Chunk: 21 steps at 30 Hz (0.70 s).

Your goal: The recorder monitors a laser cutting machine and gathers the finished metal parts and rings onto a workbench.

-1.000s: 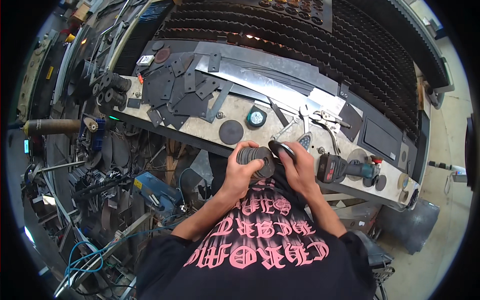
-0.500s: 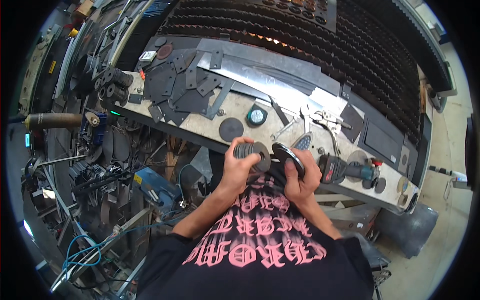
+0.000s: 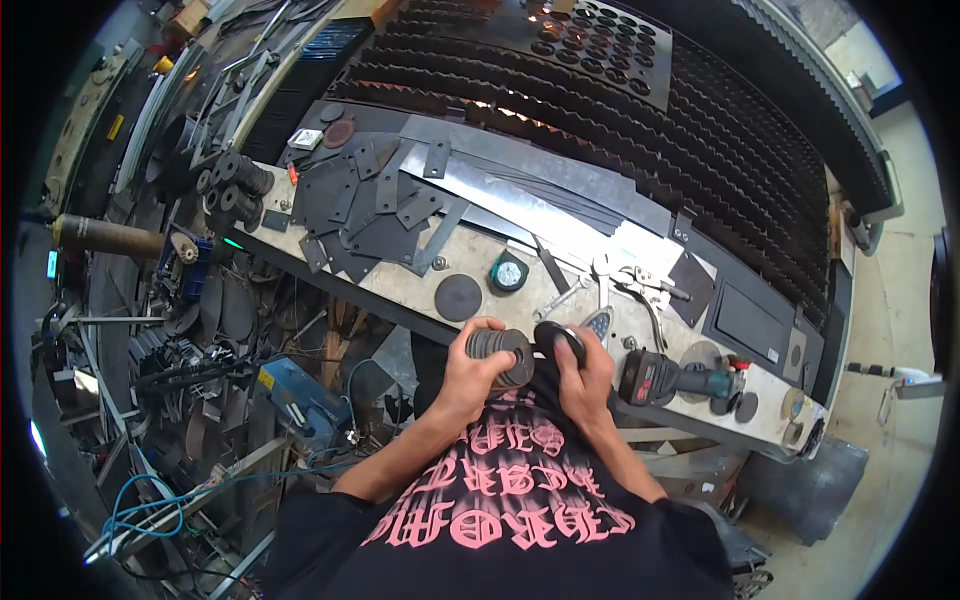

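My left hand is wrapped round a short stack of grey metal washers, its thumb lying across the front one near the centre hole. Close beside it on the right, my right hand grips a dark round disc between thumb and fingers. A narrow gap seems to part the disc from the stack. Both hands are in front of my body, just off the bench's near edge. Beyond them a flat dark disc lies on the bench.
On the bench are a tape measure, a wrench, locking pliers and a cordless angle grinder. Flat metal plates and stacked rings sit to the left. Behind runs a toothed slat bed; scrap metal crowds the lower left.
Both hands have moved slightly down in the picture, and the right hand also leftward, closer to the stack. The disc in my right hand has turned, so its shiny rim shows less.
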Each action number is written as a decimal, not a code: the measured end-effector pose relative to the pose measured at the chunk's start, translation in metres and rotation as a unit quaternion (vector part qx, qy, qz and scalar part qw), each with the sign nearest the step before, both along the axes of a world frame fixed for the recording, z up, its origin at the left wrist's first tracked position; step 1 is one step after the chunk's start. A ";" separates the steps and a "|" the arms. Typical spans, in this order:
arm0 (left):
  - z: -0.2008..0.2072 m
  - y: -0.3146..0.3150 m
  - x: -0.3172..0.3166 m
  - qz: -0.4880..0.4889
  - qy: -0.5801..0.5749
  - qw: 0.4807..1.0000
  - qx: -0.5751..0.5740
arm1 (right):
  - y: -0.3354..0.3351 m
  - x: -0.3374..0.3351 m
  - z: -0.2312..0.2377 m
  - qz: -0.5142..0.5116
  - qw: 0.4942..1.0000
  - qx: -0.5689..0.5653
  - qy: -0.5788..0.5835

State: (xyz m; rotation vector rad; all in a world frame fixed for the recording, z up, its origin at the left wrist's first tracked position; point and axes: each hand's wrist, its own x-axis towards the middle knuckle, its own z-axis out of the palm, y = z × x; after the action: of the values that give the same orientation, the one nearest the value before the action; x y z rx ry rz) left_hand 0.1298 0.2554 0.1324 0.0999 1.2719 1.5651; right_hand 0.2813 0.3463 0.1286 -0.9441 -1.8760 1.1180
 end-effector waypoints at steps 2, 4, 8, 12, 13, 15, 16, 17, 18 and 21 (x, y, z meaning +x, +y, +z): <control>0.016 0.008 -0.006 -0.006 -0.060 0.997 -0.038 | 0.001 -0.003 0.030 0.004 0.999 0.042 0.025; 0.009 0.000 -0.006 -0.013 -0.086 0.996 -0.020 | -0.004 -0.003 0.026 0.048 0.999 0.011 0.021; 0.007 -0.003 -0.006 -0.052 -0.120 0.991 -0.003 | 0.009 -0.007 0.004 -0.023 0.991 -0.130 -0.011; -0.011 -0.008 -0.007 -0.083 -0.193 0.975 0.074 | 0.013 0.001 0.021 -0.013 0.979 -0.198 0.044; -0.015 -0.006 -0.006 -0.102 -0.224 0.964 0.105 | 0.013 0.003 0.026 -0.001 0.977 -0.209 0.046; -0.016 -0.001 -0.006 -0.115 -0.272 0.945 0.137 | 0.010 0.003 0.040 0.028 0.981 -0.190 0.034; -0.018 0.000 -0.005 -0.125 -0.321 0.924 0.164 | 0.007 0.002 0.049 0.057 0.983 -0.175 0.020; -0.028 -0.002 -0.006 -0.158 -0.322 0.914 0.189 | 0.005 -0.002 0.065 0.082 0.985 -0.152 0.005; -0.035 -0.004 -0.004 -0.158 -0.321 0.914 0.190 | 0.002 -0.009 0.078 0.097 0.987 -0.125 0.026; -0.051 -0.008 0.002 -0.136 -0.408 0.890 0.151 | 0.004 -0.013 0.070 0.132 0.990 0.021 -0.048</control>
State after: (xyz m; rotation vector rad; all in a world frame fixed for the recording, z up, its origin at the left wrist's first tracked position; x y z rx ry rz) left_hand 0.1322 0.2476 0.0810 -0.1678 0.3303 1.3188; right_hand 0.2687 0.3505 0.1981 -0.7528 -2.1419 1.1978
